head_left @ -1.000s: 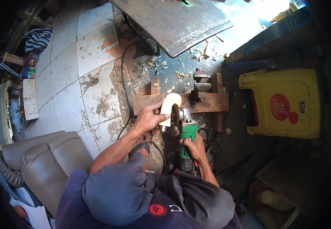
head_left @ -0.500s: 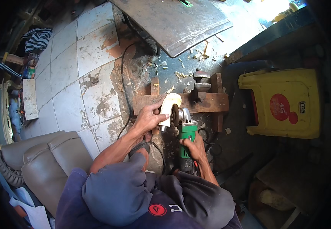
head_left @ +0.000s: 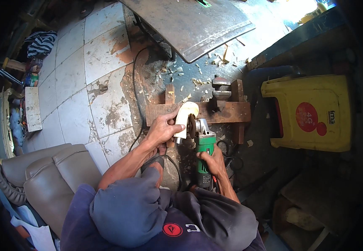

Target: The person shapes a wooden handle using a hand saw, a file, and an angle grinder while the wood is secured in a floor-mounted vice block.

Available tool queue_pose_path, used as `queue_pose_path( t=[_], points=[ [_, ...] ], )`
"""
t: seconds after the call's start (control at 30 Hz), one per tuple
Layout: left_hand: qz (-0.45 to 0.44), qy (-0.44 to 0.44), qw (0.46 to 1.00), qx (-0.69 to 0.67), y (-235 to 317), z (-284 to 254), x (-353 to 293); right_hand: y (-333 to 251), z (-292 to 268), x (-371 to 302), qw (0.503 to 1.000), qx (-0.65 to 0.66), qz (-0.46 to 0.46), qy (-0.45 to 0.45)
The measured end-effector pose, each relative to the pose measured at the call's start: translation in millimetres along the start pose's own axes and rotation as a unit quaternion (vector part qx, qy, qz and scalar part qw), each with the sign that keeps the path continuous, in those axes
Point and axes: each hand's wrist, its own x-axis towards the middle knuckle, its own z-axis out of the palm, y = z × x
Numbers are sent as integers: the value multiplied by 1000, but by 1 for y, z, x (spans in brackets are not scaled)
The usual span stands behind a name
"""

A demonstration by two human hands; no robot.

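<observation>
My left hand [head_left: 160, 131] is closed around a pale, cream-coloured curved piece [head_left: 186, 112], bent like a hook at its top. A short metal end [head_left: 178, 141] sticks out below it. The body of a green angle grinder [head_left: 205, 146] lies in my right hand [head_left: 216, 162], thumb across its top side. Its dark disc [head_left: 193, 126] stands on edge right beside the inner side of the curved piece; whether they touch I cannot tell. Both are held over the near edge of a low wooden beam [head_left: 236, 112].
A dark metal block [head_left: 221, 94] stands on the beam. Pale shavings litter the floor beyond, below a dark metal sheet [head_left: 198, 31]. At right is a yellow plastic stool [head_left: 332, 113] on its side; at left, a grey-brown padded seat [head_left: 60, 180]. A black cable [head_left: 134, 79] runs across the floor.
</observation>
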Motion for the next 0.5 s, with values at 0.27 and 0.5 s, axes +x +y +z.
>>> queue_pose_path(
  t=[0.27,0.5],
  points=[
    [9,8,999,32,-9,-2,4,2,1,1,1000,2,-5,-3],
    [17,8,1000,24,-15,-1,7,1,0,1,1000,-2,-5,-3]
  ],
)
